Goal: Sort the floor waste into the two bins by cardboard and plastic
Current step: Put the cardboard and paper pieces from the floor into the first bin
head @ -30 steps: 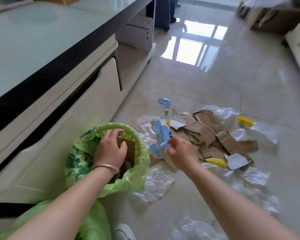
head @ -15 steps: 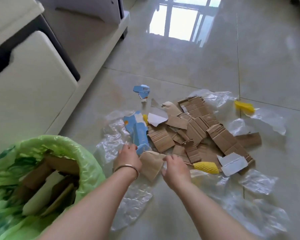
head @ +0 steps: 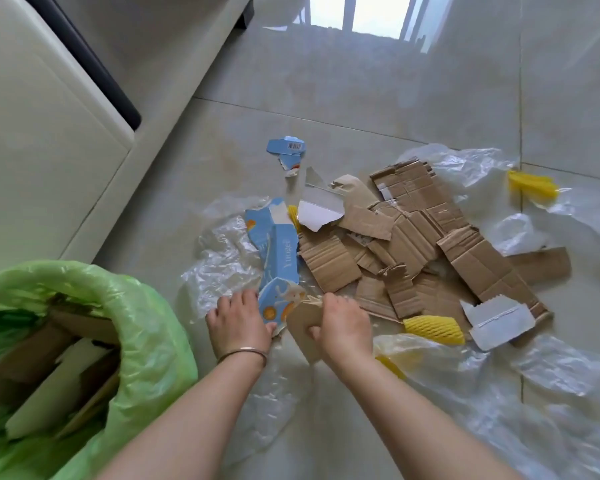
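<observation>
While both hands work the near edge of the waste pile, the right hand (head: 343,327) has its fingers curled round a torn brown cardboard scrap (head: 303,329), thumb pressed on its face. The left hand (head: 239,322) sits just beside it, fingers bent down onto the rounded end of a blue printed carton piece (head: 279,268); whether it really grips that piece or only pins it, I cannot tell. So it looks like a pick-up in the cardboard round! Next move, by my reckoning: lift both pieces clear of the clear plastic film (head: 222,265) beneath them and swing left to the green-bagged bin (head: 146,327), which sits at the floor's near left and already holds cardboard. The film could cling and come along, so a shake may be needed. Corrugated cardboard pieces (head: 413,237) and yellow foam netting (head: 433,329) wait on the floor tiles (head: 326,98). Only one bin shows, its near side cut off; the second bin is out of view.
</observation>
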